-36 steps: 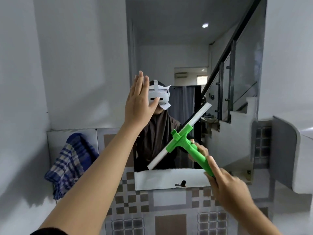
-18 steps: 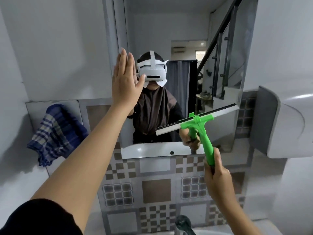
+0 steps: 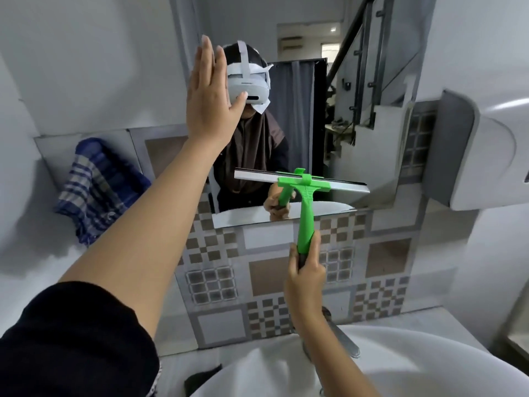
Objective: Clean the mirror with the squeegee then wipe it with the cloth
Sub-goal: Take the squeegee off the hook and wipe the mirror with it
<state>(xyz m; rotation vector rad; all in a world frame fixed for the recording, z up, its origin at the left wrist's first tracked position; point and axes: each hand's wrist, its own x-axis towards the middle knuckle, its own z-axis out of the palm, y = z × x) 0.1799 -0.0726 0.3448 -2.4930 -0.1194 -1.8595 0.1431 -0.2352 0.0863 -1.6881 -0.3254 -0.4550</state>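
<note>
The wall mirror fills the upper middle of the head view and reflects a person wearing a headset. My left hand lies flat with fingers together against the mirror's left part. My right hand grips the lower end of the green squeegee handle. Its blade lies almost level against the mirror's lower part, just above the bottom edge. A blue-and-white checked cloth hangs on the wall left of the mirror, untouched.
Patterned brown and grey tiles cover the wall under the mirror. A white basin with a metal tap sits below my right arm. A white-and-grey box juts from the wall at right.
The squeegee went from tilted steeply to almost level and came down toward the mirror's bottom edge. The view has dropped, bringing the basin and tap into sight. My left hand stays flat on the glass.
</note>
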